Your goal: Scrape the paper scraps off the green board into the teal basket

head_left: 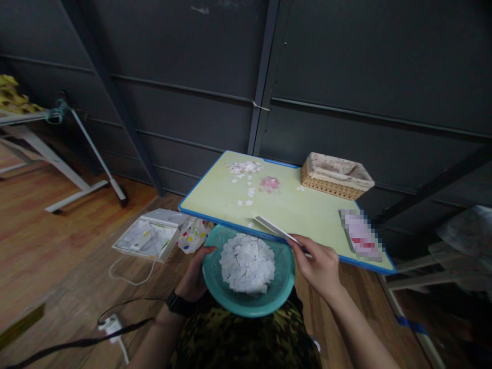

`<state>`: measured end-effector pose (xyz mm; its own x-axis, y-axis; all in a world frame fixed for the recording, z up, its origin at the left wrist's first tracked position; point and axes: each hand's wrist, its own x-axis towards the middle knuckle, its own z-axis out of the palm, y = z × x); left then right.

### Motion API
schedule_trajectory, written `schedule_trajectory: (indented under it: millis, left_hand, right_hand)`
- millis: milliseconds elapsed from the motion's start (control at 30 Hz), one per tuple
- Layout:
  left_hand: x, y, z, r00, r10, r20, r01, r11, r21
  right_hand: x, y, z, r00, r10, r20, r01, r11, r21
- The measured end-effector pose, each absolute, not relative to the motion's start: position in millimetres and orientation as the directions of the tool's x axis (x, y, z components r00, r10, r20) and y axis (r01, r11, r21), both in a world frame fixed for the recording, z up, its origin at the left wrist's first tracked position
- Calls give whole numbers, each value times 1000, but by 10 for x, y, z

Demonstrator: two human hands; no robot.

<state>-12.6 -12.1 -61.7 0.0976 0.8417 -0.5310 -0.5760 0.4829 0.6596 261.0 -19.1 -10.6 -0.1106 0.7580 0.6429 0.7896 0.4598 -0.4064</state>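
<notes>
My left hand (198, 274) is closed on the left rim of a round green plastic colander (286, 277), held in front of my lap under the table's front edge. A heap of small white paper-like pieces (248, 262) fills its middle. My right hand (317, 261) is closed around one end of a long, flat, pale strip (274, 227), whose exact kind I cannot make out. The strip points left over the edge of a yellow-green table (303, 218) with blue trim. On the tabletop lie scattered white pieces (246, 168) and a small pile of pink ones (269, 183).
A wicker basket (334, 188) with a cloth lining stands at the table's back right. A pixelated flat item (361, 236) lies at the right edge. On the floor to the left are an open white box (148, 238), a spotted bag (194, 234) and a power strip (112, 327) with cables.
</notes>
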Motion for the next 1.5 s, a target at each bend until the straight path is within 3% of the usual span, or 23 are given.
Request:
schedule_trajectory:
  millis: [133, 233, 333, 400, 467, 667, 967, 1267, 1500]
  left_hand:
    - [-151, -113, -612, 83, 841, -534, -579, 477, 662]
    - [-188, -104, -609, 69, 823, -564, -557, 501, 663]
    - [-223, -97, -619, 52, 822, -566, -559, 494, 666]
    - [-234, -95, -622, 45, 823, -566, -562, 489, 667]
    - [-235, -93, -613, 44, 817, -574, -563, 495, 662]
    - [-205, -83, -547, 29, 810, -586, -546, 504, 669]
    - [-230, -91, -593, 21, 802, -597, -561, 504, 657]
    - [-233, -98, -630, 19, 782, -623, -557, 525, 643]
    - [-209, -107, -607, 23, 816, -578, -553, 492, 673]
  right_hand:
    - [2491, -186, -125, -286, 752, 594, 728, 573, -375]
    - [2585, -139, -61, -245, 758, 604, 746, 545, -381]
    - [2938, 134, 72, 0, 775, 631, 881, 299, -367]
    - [3241, 428, 159, 176, 768, 616, 950, 31, -310]
    - [3499, 728, 209, 251, 790, 559, 963, -142, -230]
    - [3659, 1165, 129, 250, 853, 458, 967, -240, -82]
    - [3591, 904, -16, -1, 921, 391, 999, 20, -45]
    - [3263, 68, -41, -236, 880, 413, 866, 383, -321]
    - [2851, -329, 15, -421, 776, 469, 715, 602, -354]
